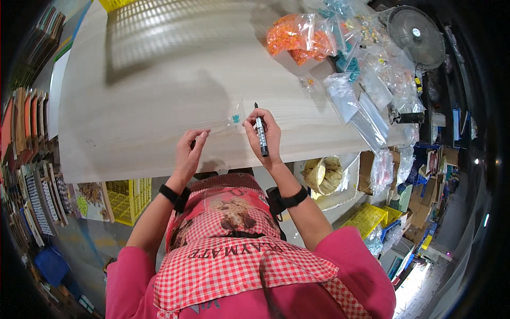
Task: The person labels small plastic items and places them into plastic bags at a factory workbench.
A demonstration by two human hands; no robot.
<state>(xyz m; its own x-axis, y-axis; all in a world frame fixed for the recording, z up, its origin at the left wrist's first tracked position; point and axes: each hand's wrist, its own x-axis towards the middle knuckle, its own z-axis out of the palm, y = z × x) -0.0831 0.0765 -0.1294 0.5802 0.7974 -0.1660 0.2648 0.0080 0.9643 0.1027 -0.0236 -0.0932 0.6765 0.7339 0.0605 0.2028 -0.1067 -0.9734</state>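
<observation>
The right hand [264, 130] has its fingers clamped on a pen [261, 136], tip by the little bag [234, 118]. The left hand [188, 151] rests with its fingers loosely curled and holding nothing on the surface [159, 90].

A long pale wood-grain table [159, 80] fills the middle of the room, lit from above so that a gridded shadow falls across its far end beside a yellow mesh basket [114, 4]. Along the left, racks of flat framed boards [26, 122] stand on edge over a grey floor [90, 239], with a yellow crate [127, 199] under the table. On the right stand a round fan [417, 34], cardboard boxes [419, 207] and more yellow crates [372, 218], and the bright patch low down may be an open doorway [419, 282].
</observation>
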